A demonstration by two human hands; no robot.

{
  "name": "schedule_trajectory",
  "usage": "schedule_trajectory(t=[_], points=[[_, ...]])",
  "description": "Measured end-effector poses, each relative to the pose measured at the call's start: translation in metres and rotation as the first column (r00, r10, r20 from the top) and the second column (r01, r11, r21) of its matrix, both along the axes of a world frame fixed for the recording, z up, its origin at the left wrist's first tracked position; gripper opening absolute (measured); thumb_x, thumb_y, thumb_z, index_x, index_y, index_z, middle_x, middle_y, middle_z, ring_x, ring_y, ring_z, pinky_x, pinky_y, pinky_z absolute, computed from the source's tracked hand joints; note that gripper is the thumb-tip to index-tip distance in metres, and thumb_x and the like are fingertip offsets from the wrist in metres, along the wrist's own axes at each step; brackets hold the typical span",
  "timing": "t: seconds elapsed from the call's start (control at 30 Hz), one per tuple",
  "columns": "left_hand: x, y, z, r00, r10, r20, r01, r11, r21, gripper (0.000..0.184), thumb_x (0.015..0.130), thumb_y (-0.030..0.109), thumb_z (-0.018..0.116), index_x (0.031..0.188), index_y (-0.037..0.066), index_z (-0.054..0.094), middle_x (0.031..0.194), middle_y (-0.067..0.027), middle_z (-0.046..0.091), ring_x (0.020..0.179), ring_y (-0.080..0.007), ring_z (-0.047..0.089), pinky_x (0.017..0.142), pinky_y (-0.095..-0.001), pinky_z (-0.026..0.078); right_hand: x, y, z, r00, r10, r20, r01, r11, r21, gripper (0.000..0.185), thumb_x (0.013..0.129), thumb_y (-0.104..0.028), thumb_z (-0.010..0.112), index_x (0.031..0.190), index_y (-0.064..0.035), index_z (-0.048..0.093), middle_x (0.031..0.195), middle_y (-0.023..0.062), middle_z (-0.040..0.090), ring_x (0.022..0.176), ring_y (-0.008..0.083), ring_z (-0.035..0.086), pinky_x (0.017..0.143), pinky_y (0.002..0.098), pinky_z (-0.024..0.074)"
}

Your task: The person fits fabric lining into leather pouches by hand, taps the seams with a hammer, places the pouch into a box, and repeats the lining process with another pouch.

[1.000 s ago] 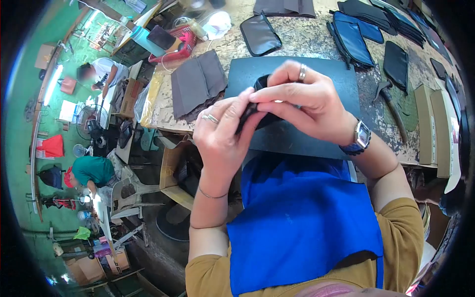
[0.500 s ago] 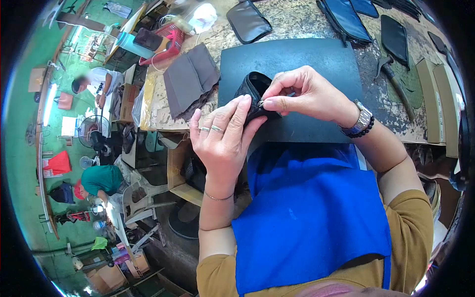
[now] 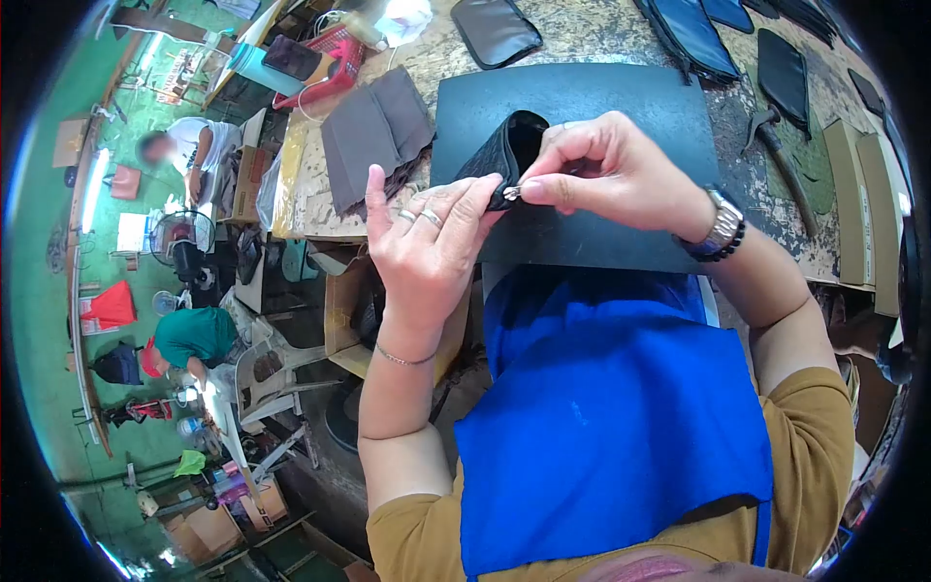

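Note:
A black zippered pouch [image 3: 497, 153] is held up over the dark flat mat [image 3: 640, 107], its mouth gaping toward the upper right. My left hand [image 3: 429, 231] grips the pouch's lower edge between thumb and fingers, with the little finger raised. At the end of the zipper is a small silvery zipper pull [image 3: 512, 193]. The thumb and forefinger of my right hand [image 3: 621, 179] pinch it, close to the left fingertips. Part of the pouch is hidden behind both hands.
Grey-brown fabric pieces [image 3: 376, 131] lie left of the mat. A hammer [image 3: 781, 165] rests at the right near cardboard strips [image 3: 858, 194]. Flat dark pouches [image 3: 495, 31] lie along the back. A red basket [image 3: 339, 73] stands at the upper left. Two people sit farther left.
The pouch has turned, so its mouth faces more to the upper right and more of its side shows. My left hand has shifted slightly down and left. The right hand still pinches the pull.

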State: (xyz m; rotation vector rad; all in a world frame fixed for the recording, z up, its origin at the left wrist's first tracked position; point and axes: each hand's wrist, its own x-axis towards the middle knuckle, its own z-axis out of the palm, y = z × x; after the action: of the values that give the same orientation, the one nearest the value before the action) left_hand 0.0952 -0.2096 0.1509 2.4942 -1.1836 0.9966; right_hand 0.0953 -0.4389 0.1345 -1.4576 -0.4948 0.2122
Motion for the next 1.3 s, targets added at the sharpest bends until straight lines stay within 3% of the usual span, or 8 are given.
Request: schedule_trajectory(t=[0.13,0.3,0.53,0.8,0.9,1.0,1.13,1.3], points=[[0.001,0.000,0.000,0.998,-0.039,-0.048,0.036,0.998,-0.052,0.028,0.079,0.021,0.076,0.106,0.017,0.073,0.089,0.0038,0.071,0.081,-0.0131,0.067,0.114,-0.0522,0.028,0.002,-0.008,0.011,0.996,0.050,-0.074,-0.061,0.986,-0.153,0.015,0.090,-0.016,0.073,0.092,-0.0021,0.073,0.081,0.0004,0.063,0.071,0.0071,0.058,0.063,0.0211,0.0457],[0.009,0.005,0.015,0.878,-0.219,-0.425,0.039,0.919,-0.393,0.023,0.082,0.013,0.074,0.105,0.011,0.071,0.090,-0.0013,0.070,0.087,-0.0151,0.067,0.111,-0.0455,0.032,0.022,-0.017,0.021,0.644,0.015,0.765,0.183,0.968,-0.173,0.031,0.088,-0.023,0.073,0.111,-0.0038,0.064,0.090,0.0079,0.065,0.075,0.0193,0.065,0.068,0.0315,0.0521],[0.073,0.000,-0.062,0.285,-0.714,-0.640,-0.284,0.575,-0.767,0.039,0.102,0.026,0.056,0.134,0.003,0.057,0.124,-0.0043,0.064,0.112,-0.0113,0.056,0.099,-0.0255,0.042,0.036,-0.012,0.001,0.907,-0.029,0.421,0.248,0.844,-0.476,0.044,0.086,-0.009,0.069,0.127,-0.0088,0.053,0.078,0.0077,0.061,0.066,0.0163,0.058,0.061,0.0316,0.0481],[0.078,0.001,-0.074,0.472,-0.260,-0.842,-0.110,0.931,-0.349,0.042,0.096,0.015,0.064,0.134,-0.001,0.056,0.127,-0.0102,0.064,0.113,-0.0128,0.059,0.098,-0.0274,0.046,0.033,-0.003,-0.017,0.939,-0.124,0.320,0.288,0.792,-0.538,0.036,0.086,-0.007,0.064,0.120,-0.0068,0.054,0.082,0.0149,0.065,0.078,0.0324,0.066,0.070,0.0408,0.0524],[0.074,0.001,-0.073,0.557,-0.214,-0.803,-0.162,0.920,-0.357,0.035,0.091,0.005,0.064,0.125,-0.001,0.063,0.115,-0.0180,0.069,0.103,-0.0197,0.068,0.090,-0.0317,0.051,0.031,0.000,-0.023,0.756,-0.126,0.643,0.447,0.817,-0.364,0.029,0.086,-0.009,0.066,0.114,-0.0076,0.059,0.095,0.0154,0.065,0.088,0.0327,0.066,0.073,0.0403,0.0531],[0.078,-0.003,-0.064,0.668,-0.104,-0.737,-0.221,0.917,-0.331,0.030,0.088,0.003,0.063,0.117,0.001,0.068,0.105,-0.0242,0.068,0.096,-0.0277,0.072,0.085,-0.0339,0.053,-0.014,0.013,0.034,0.495,0.078,0.866,0.202,0.958,-0.201,0.024,0.083,-0.012,0.069,0.106,-0.0076,0.067,0.099,0.0078,0.067,0.088,0.0273,0.064,0.075,0.0355,0.0521],[0.115,-0.006,-0.083,0.766,-0.169,-0.620,-0.272,0.788,-0.552,0.029,0.092,0.013,0.065,0.118,0.000,0.069,0.092,-0.0044,0.073,0.075,-0.0093,0.057,0.073,-0.0271,0.050,-0.063,-0.002,0.066,0.325,0.303,0.896,-0.226,0.945,-0.237,0.022,0.086,-0.014,0.065,0.108,-0.0086,0.065,0.098,0.0074,0.067,0.085,0.0254,0.064,0.073,0.0343,0.0516],[0.126,-0.004,-0.115,0.567,-0.158,-0.808,-0.460,0.753,-0.471,0.030,0.089,0.011,0.072,0.117,0.001,0.068,0.100,-0.0074,0.072,0.094,-0.0112,0.062,0.085,-0.0251,0.049,-0.072,-0.021,0.073,0.316,0.360,0.878,-0.319,0.912,-0.259,0.020,0.091,-0.017,0.060,0.109,-0.0099,0.063,0.096,0.0069,0.067,0.083,0.0230,0.064,0.070,0.0328,0.0510]])
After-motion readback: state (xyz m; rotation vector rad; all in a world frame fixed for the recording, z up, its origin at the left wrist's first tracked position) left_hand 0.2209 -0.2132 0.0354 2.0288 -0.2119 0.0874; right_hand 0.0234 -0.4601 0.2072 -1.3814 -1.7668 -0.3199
